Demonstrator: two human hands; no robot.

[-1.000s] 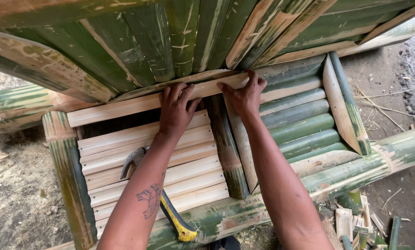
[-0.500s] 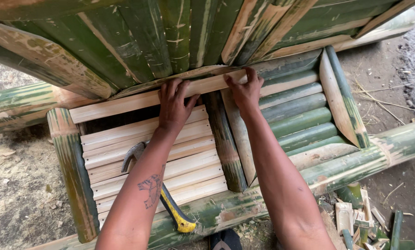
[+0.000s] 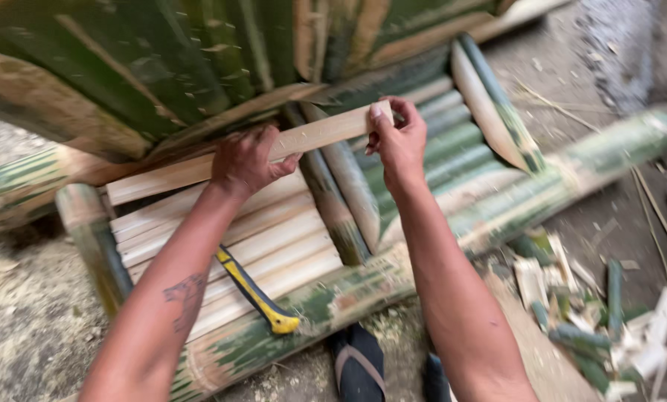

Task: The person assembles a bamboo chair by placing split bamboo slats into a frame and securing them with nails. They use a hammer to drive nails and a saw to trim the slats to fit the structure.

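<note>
I see two hands and one loose bamboo slat. My left hand (image 3: 248, 160) has its fingers curled over the top of the pale bamboo slat (image 3: 199, 170), thumb under it, gripping near the middle. My right hand (image 3: 399, 138) pinches the slat's right end, thumb on the front face and fingers wrapped behind. The slat sits just above the middle of the view, and it tilts: its low end points to about 8 o'clock and its high end to about 2 o'clock. It is long, flat and cream coloured, smooth on the face I can see.

At 6 o'clock from my left hand there is a row of pale slats (image 3: 229, 246) laid side by side; I count about six, but my arm hides part of them. One hammer (image 3: 257, 294) with a yellow and black handle lies on them; its head is hidden behind my left arm. At 3 o'clock from my right hand there is a second row, of green slats (image 3: 452, 149), about five.

One thick green bamboo pole (image 3: 512, 197) runs along the near edge, from 7 o'clock to 2 o'clock. A big slanted panel of green bamboo (image 3: 162, 67) fills the top at 11 o'clock. Small cut bamboo scraps (image 3: 594, 327) lie on the ground at 4 o'clock, too many to count. One dark sandal (image 3: 357, 365) shows at 6 o'clock.
</note>
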